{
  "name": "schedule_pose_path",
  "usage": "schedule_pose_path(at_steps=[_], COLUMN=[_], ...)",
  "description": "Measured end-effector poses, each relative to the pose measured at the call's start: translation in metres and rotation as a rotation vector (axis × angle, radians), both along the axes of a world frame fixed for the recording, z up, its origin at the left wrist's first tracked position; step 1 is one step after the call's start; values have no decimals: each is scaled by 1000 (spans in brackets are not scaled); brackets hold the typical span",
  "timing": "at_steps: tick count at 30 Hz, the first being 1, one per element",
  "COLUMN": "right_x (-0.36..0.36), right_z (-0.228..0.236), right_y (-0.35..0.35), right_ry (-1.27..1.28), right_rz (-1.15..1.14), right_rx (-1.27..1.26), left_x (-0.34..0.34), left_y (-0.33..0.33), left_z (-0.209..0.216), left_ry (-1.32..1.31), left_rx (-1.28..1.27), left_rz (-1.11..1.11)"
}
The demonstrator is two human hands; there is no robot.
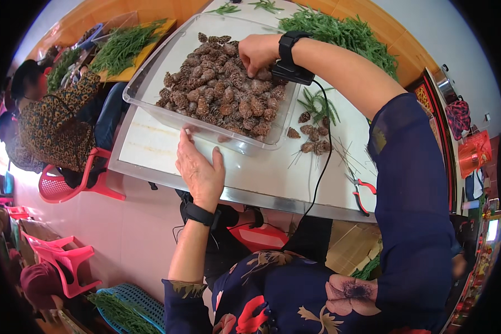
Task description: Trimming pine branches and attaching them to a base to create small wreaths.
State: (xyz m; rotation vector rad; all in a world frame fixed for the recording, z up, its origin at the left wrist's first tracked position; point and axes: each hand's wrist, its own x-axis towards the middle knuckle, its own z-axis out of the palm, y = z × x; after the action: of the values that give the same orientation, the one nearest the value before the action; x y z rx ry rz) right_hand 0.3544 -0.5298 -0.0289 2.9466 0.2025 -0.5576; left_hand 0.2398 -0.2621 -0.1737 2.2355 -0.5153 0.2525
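Note:
A clear plastic bin (167, 118) on the white table holds a heap of brown pine cones (222, 94). My right hand (260, 53) reaches over the bin's far right side, its fingers curled and pressed together down at the cones. Whatever lies between those fingertips is hidden. At the bin's near wall is my left hand (200, 173), thumb apart and fingers stretched out, the fingertips at the plastic. Right of the bin lie several loose cones with thin wire stems (315, 146) and a green sprig (320, 104).
Red-handled pliers (363, 192) lie near the table's front right edge beside thin wires (348, 156). Green foliage (342, 39) is piled at the back right. A black cable (327, 150) hangs from my right wrist across the table. At left, a person (58, 122) sits on a pink chair (67, 186).

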Motion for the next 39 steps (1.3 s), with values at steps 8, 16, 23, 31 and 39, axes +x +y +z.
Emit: schedule_pose_path(at_steps=[8, 16, 23, 31, 39], right_x=[7, -6, -86, -176, -167], right_z=[-15, 31, 69, 10, 14], right_y=[3, -7, -50, -75, -60], right_ry=[-200, -84, -39, 70, 154], right_rz=[158, 175, -171, -439, -564], right_rx=[162, 281, 616, 652, 547], left_x=[1, 0, 0, 0, 1], left_y=[0, 0, 0, 0, 1], left_z=[-1, -1, -2, -3, -5], left_ry=[-5, 3, -3, -20, -38], left_rx=[2, -14, 4, 15, 24], left_rz=[6, -4, 15, 10, 19])
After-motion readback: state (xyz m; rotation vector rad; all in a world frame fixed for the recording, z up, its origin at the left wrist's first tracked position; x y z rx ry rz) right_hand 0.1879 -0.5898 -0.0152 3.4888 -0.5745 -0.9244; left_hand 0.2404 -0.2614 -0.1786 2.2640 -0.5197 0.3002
